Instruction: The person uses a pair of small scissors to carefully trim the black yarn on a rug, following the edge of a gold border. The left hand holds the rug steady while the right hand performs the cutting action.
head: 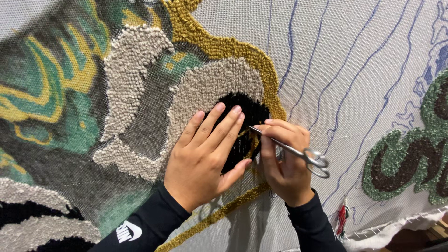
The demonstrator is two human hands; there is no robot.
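On the stretched rug canvas (354, 56), beige loops (135, 60) lie left of the black tufted patch (252, 112), where the left hand (205, 154) presses flat, fingers spread, the right hand (284, 163) beside it gripping small metal scissors (298, 153).

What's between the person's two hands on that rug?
In the head view, black tufted yarn with a gold strand fills the gap between the left hand and the right hand, which holds small scissors.

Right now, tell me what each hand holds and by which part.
The right hand grips small metal scissors along the shank, below the loops. The left hand holds nothing; it lies flat on the black tufting.
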